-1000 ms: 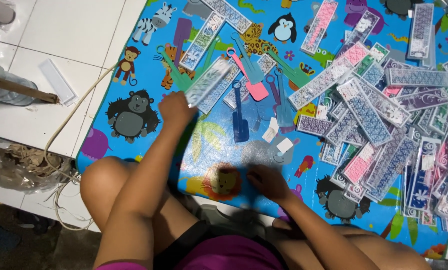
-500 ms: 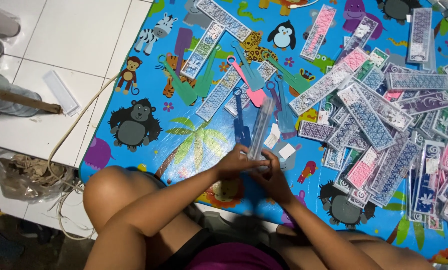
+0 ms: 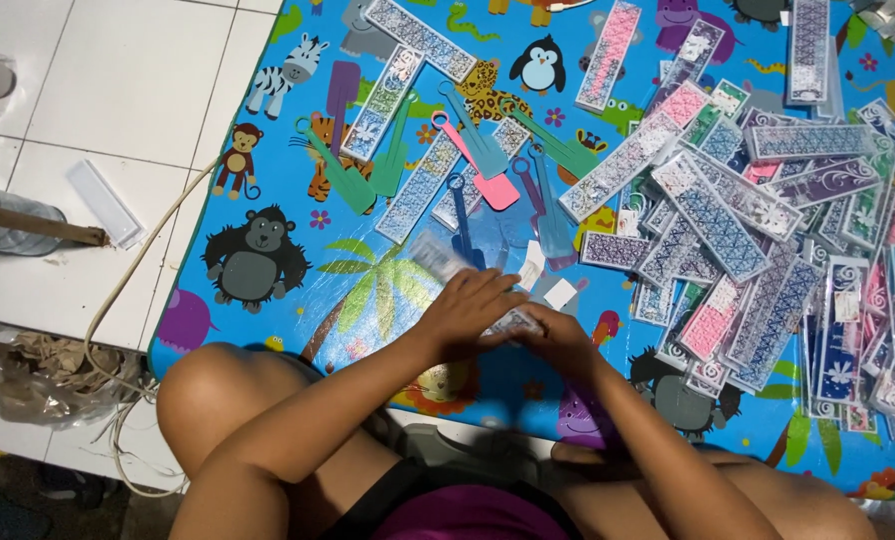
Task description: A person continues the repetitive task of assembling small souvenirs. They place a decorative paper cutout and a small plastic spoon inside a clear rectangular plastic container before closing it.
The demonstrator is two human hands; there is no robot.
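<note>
Curling fingers (image 3: 488,300) around clear packet (image 3: 438,258)

Home floor used as a piecework spot — white tiles (image 3: 118,90), a kids' animal-print play mat (image 3: 268,330) laid over them, person sitting on the floor at the mat's near edge. Packets (image 3: 713,215) piled at the mat's right side, plastic tools (image 3: 488,160) mid-mat — cord (image 3: 128,290) trailing off the left edge.

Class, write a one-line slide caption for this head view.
Both hands, left and right, hold a clear packet over an animal-print mat, with patterned packets heaped to the right.
</note>
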